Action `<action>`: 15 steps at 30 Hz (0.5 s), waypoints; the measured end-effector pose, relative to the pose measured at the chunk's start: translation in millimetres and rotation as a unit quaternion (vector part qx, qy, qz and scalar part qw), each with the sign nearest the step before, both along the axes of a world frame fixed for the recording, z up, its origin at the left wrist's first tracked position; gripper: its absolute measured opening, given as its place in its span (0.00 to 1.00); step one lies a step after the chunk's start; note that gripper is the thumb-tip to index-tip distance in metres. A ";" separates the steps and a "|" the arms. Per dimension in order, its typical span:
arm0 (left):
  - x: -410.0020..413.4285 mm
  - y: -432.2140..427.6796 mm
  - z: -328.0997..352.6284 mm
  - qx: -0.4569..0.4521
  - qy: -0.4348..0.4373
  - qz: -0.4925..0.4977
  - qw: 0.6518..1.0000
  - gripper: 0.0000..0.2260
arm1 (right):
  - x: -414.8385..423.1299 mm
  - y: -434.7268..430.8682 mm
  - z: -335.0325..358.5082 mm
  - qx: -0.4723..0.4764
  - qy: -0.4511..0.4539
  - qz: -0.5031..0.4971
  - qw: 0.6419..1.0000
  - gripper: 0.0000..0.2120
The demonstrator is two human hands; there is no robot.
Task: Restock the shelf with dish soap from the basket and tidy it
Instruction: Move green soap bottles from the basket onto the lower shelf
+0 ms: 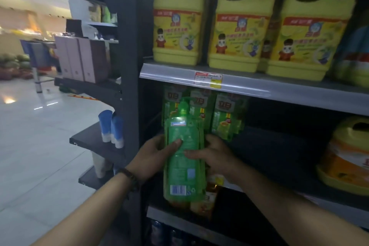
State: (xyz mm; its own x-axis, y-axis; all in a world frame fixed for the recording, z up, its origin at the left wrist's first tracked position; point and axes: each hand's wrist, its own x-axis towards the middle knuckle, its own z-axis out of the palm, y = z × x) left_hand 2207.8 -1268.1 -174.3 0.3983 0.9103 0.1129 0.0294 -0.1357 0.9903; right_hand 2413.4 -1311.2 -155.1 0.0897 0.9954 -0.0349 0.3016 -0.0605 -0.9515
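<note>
Gripping a stack of green dish soap pouches from both sides, the hands hold it upright in front of the left end of the middle shelf. The left hand wraps the stack's left edge, its thumb laid across the front pouch. The right hand curls round the right edge, with its thumb also pressed on the front. A beaded bracelet circles the left wrist.

The front pouch shows a barcode low down and a spout cap at the top. The stack looks several pouches thick, though blur keeps them from being counted. Its lower end hangs below the shelf's front edge, in front of orange-labelled packs on the level beneath.

Behind the stack, standing green pouches line the back of the middle shelf, faces forward. At the far right of that shelf sits a yellow and orange jug.

On the upper shelf three yellow handled jugs stand side by side, and a price tag is clipped to the rail below them.

Left of the upright, two blue and white tubes stand cap down on a small end shelf. Pale boxes stand on a higher one.
</note>
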 end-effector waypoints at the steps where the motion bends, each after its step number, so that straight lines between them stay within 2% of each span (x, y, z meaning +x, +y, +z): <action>1: -3.4 9.6 -1.3 0.013 0.002 0.022 1.000 0.25 | -1.2 12.3 7.5 0.001 -0.003 -0.005 1.000 0.19; 3: -11.8 23.5 -10.5 0.058 0.026 0.072 0.995 0.20 | -1.8 35.4 20.2 0.009 -0.014 -0.009 1.000 0.15; 5: -16.8 32.7 -24.0 0.116 0.066 0.112 0.985 0.15 | -2.3 59.6 30.6 0.029 -0.013 -0.017 0.999 0.16; 8: -15.8 45.0 -34.3 0.217 0.129 0.150 0.956 0.19 | -6.7 99.6 30.2 0.066 -0.031 -0.032 0.997 0.24; 12: -5.4 69.0 -42.4 0.241 0.192 0.137 0.941 0.30 | -10.6 132.1 -4.1 0.132 -0.046 -0.078 0.987 0.36; 15: -1.8 80.4 -49.5 0.261 0.216 0.133 0.931 0.35 | -16.6 149.9 -22.0 0.183 -0.067 -0.086 0.977 0.36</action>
State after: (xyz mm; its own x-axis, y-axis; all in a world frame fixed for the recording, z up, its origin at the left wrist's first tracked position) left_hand 2206.0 -1187.7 -223.8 0.2776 0.8490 0.4497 0.5115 -0.5268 0.6788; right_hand 2396.9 -1161.3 -177.2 0.2360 0.9091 0.3434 0.4394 0.2154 -0.8721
